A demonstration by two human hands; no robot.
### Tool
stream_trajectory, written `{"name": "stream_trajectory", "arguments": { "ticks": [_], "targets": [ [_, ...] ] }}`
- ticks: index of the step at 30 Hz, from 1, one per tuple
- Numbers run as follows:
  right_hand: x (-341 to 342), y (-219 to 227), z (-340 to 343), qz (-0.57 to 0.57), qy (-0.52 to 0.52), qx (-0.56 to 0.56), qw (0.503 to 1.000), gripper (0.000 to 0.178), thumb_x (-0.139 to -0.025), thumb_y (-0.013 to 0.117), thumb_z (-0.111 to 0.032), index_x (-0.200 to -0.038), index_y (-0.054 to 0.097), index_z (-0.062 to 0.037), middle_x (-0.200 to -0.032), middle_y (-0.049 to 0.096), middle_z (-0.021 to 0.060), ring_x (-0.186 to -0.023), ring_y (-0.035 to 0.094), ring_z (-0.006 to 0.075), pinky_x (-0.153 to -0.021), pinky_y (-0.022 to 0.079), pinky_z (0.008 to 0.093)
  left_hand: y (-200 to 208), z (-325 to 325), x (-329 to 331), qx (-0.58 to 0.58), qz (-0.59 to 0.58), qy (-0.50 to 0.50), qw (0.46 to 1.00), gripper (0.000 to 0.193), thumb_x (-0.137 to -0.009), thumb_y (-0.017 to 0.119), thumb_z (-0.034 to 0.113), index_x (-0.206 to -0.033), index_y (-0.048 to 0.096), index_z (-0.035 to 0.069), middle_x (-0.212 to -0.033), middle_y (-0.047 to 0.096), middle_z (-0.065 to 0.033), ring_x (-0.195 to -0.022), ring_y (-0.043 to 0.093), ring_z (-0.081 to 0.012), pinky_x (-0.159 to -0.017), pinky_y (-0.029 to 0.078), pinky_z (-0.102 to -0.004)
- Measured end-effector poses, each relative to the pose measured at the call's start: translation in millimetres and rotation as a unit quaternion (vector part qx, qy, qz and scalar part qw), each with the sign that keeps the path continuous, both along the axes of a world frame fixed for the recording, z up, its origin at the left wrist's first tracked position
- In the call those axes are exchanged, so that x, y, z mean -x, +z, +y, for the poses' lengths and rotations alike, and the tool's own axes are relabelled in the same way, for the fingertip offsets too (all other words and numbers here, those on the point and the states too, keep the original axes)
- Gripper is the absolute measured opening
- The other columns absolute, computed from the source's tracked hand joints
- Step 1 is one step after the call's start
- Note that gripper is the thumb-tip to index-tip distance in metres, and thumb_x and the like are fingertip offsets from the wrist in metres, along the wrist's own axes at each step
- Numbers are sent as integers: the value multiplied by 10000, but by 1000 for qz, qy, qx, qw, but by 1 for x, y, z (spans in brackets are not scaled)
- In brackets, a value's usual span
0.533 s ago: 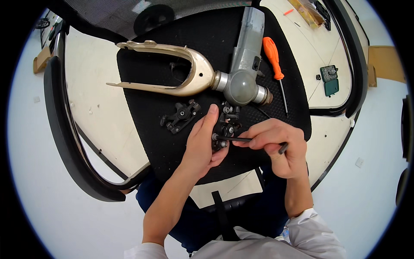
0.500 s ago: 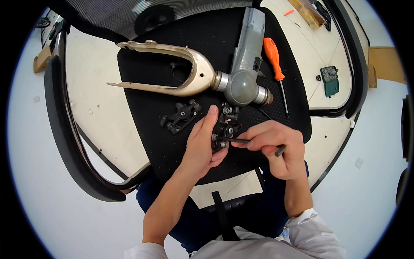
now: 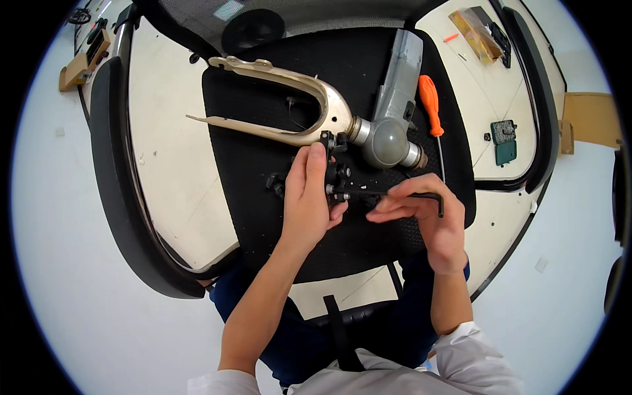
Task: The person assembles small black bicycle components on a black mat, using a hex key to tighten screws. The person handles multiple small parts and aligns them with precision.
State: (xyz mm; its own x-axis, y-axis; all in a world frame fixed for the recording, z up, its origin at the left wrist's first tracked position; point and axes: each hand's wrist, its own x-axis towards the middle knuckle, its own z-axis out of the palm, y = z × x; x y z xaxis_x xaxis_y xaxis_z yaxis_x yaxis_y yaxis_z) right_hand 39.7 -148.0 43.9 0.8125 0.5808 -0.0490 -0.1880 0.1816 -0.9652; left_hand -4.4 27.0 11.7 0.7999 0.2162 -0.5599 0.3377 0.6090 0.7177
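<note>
head view: left hand (image 3: 304,201) is gripping a black brake part (image 3: 337,174) over the chair seat (image 3: 283,253), fingers clamping around it, thumb lying along its near side. the part's upper end is overlapping the gold fork (image 3: 338,108) in view; cannot tell whether they are touching. right hand (image 3: 428,214) is touching a black hex key (image 3: 363,192), fingers curling loosely about the shaft; cannot tell if they are pinching it. the key's long arm is running leftward to the bolts on the brake part, its short bent end hanging past the right fingers; exact fit at the bolt is too small to read. a second brake part (image 3: 274,184) is resting on the seat, partly hiding behind the left hand. the fork is joining a grey tube (image 3: 403,69) farther back. an orange-handled screwdriver (image 3: 429,99) is lying just right of the tube. a green box (image 3: 505,155) is standing open on the pale floor (image 3: 474,118), right of the seat.
</note>
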Motion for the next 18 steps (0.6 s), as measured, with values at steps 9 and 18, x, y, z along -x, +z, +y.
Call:
{"name": "stream_trajectory", "arguments": {
  "ticks": [9,18],
  "targets": [
    [-9,-10,5,369,-84,-139,915,516,-1038,323,-327,-1254,487,112,-841,623,181,-713,654,246,-638,567,349,-9,8,3,-271,-131,38,953,254,-1032,413,321,-1100,447,79,-826,546,-14,-560,466,-24,-428,359,-167],
    [-4,-19,17,166,-120,-22,979,467,-1050,303,-314,-1106,535,87,-852,637,192,-701,642,235,-666,552,353,-10,4,-2,-213,-113,56,969,300,-1036,380,374,-1069,439,82,-767,518,-19,-505,427,-47,-405,314,-186]
  ]
}}
